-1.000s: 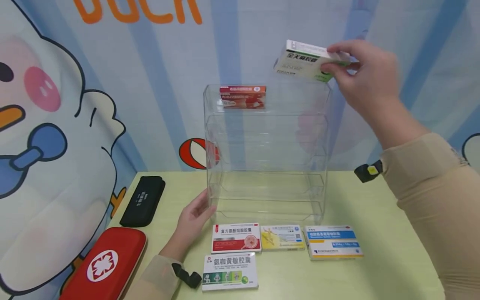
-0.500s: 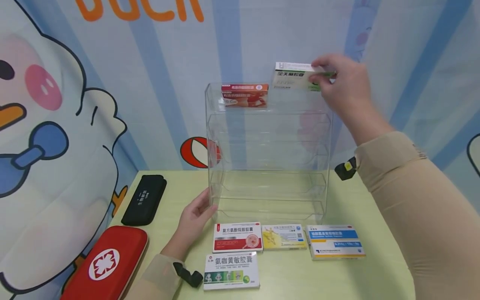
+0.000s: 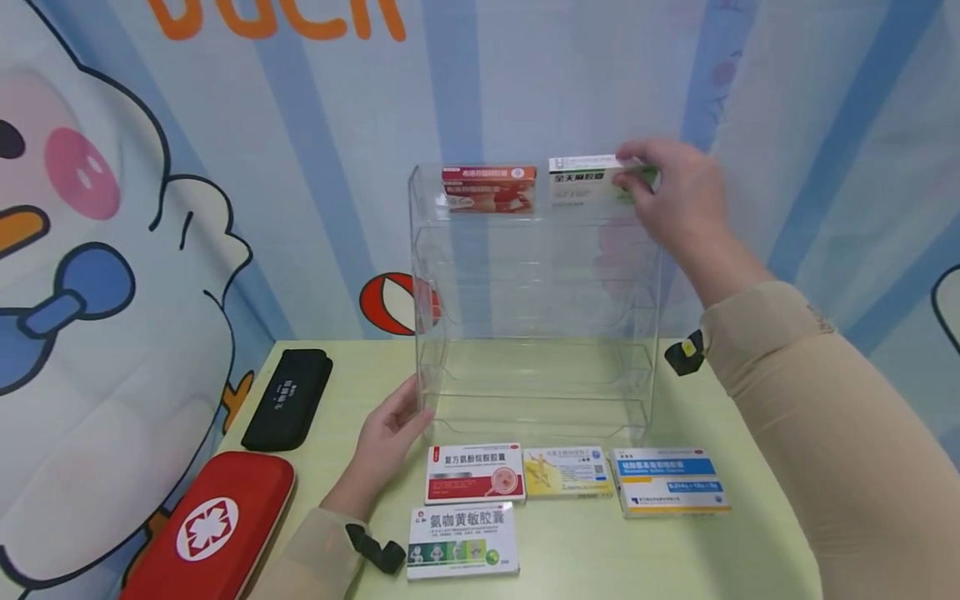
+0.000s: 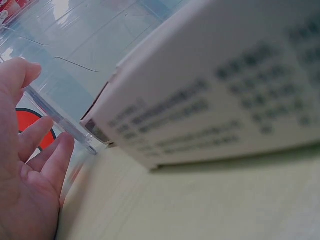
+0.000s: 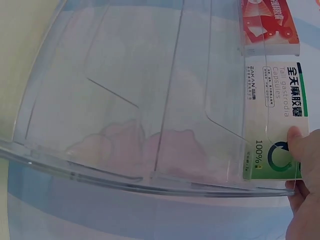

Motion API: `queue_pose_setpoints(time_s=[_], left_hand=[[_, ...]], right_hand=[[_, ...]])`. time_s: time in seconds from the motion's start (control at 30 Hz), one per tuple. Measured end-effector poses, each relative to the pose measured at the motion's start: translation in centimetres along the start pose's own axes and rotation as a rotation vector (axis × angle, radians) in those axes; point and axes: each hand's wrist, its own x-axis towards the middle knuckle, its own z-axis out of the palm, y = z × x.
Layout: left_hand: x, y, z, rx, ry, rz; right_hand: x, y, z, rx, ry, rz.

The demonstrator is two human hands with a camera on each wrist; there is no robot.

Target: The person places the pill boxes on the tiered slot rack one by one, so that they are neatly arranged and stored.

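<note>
My right hand (image 3: 678,192) pinches the right end of a white and green medicine box (image 3: 581,183) between thumb and fingers. The box stands upright in the top tier of a clear acrylic display rack (image 3: 536,408), as the right wrist view also shows. To its left in that tier is a red medicine box (image 3: 490,190), a small gap between them. My left hand (image 3: 386,437) rests against the rack's lower left side, its fingers loosely extended; in the left wrist view, a white box (image 4: 215,100) looms large beside that hand (image 4: 30,165).
Medicine boxes lie before the rack: a red and white one (image 3: 474,473), a yellow one (image 3: 567,472), a blue and white one (image 3: 670,482) and a white and green one (image 3: 462,540). A black case (image 3: 287,400) and a red case (image 3: 213,521) lie left. A printed backdrop (image 3: 337,167) hangs behind.
My right hand has moved down and left, bringing the white and green box from the air above the rack into its top tier, right of the red box. My left hand has stayed put.
</note>
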Motion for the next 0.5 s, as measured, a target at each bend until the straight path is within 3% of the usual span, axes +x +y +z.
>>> queue_pose_setpoints(time_s=[0.5], left_hand=[[-0.1,0.1,0.1,0.009,0.005,0.018]], right_hand=[[-1.4,0.4,1.1,0.004,0.084,-0.092]])
